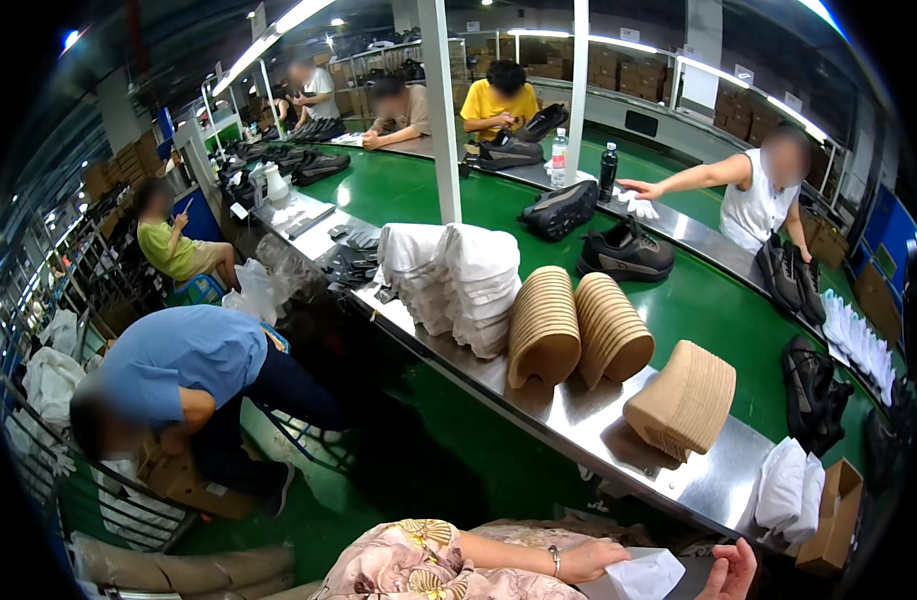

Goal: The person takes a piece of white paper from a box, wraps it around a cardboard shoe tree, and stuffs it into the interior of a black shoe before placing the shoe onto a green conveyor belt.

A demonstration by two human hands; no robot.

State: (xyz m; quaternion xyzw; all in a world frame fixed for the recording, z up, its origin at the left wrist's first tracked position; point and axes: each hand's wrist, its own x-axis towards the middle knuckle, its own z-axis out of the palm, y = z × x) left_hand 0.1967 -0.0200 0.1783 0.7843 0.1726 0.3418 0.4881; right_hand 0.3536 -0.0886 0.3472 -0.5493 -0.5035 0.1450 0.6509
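Note:
At the lower edge my left hand (590, 561), with a bracelet on its wrist, is closed on a piece of white paper (646, 576). To the right of the paper my right hand (730, 574) is partly in view, its fingers apart and holding nothing visible. Ahead on the metal bench stand nested stacks of brown moulded cardboard inserts (545, 325), (614, 330), with one more stack of inserts (681, 400) tilted at the right. White wrapped bundles (786, 492) lie at the bench's near right end, beside an open cardboard box (831, 515).
A tall pile of white paper bundles (448, 285) stands left of the inserts. Beyond runs a green conveyor belt (538, 245) with dark shoes (626, 250). A person in blue (178, 350) bends down at the left; other people sit along the far side.

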